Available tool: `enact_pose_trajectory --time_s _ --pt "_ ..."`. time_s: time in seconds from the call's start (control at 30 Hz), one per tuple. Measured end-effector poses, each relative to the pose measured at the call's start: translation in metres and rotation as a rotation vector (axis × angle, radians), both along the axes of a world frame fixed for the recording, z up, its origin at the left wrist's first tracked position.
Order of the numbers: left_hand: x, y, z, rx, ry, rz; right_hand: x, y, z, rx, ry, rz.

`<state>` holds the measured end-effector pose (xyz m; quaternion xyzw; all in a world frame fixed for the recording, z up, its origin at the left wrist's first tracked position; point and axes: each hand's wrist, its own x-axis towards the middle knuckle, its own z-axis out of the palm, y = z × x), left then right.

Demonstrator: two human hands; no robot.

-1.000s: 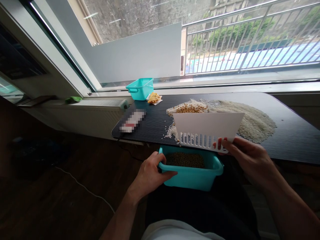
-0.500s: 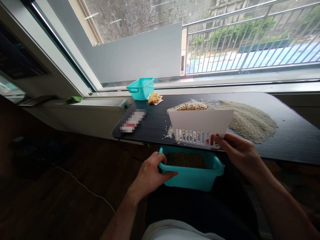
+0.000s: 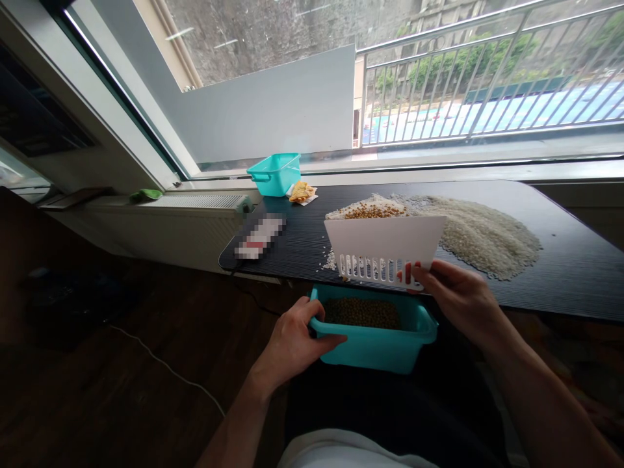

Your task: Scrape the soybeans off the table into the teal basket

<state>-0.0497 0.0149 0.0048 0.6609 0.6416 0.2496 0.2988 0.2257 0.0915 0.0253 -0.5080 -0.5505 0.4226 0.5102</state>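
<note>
My left hand [image 3: 296, 337] grips the left end of a turquoise plastic bin [image 3: 370, 351], its thumb along the front wall. Small brownish-green beans [image 3: 363, 313] lie inside the bin, which sits below the table's front edge. In my right hand [image 3: 455, 296] is a white plastic scraper [image 3: 385, 239] with a row of slots along its lower edge, held upright by its right corner above the bin's back rim. Behind the scraper, yellowish beans [image 3: 377, 210] lie on white rice, partly hidden by it. A larger rice pile [image 3: 492, 237] spreads to the right.
On the dark table [image 3: 575, 260], a second turquoise bin [image 3: 275, 175] stands at the back left beside some yellow crumpled food [image 3: 302, 192] on paper. A blurred-out flat object [image 3: 260, 237] lies at the left. Behind are a radiator [image 3: 195, 221] and a window.
My right hand has shifted the scraper slightly to the left, uncovering a little more of the rice at its right. My left hand and the bin have stayed in place.
</note>
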Motion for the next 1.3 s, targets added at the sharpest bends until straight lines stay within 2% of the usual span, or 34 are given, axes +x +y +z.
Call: enact_pose_trajectory --time_s 0.57,0.73,0.93,1.13,1.3 --pt "-0.001 0.000 -0.002 0.016 -0.013 0.005 0.013 -0.005 0.000 0.035 -0.082 0.053" --pt "-0.001 0.001 -0.004 0.025 -0.007 0.003 -0.004 -0.011 -0.009 0.085 -0.043 -0.056" --pt "-0.003 0.000 -0.010 0.069 -0.008 -0.012 -0.026 -0.025 -0.020 0.075 -0.067 -0.042" --pt "0.000 0.000 -0.007 0.046 -0.007 0.010 -0.010 -0.032 -0.038 0.109 -0.190 -0.152" --pt "0.001 -0.001 -0.002 0.022 -0.001 0.007 0.007 -0.038 -0.030 0.093 -0.261 -0.219"
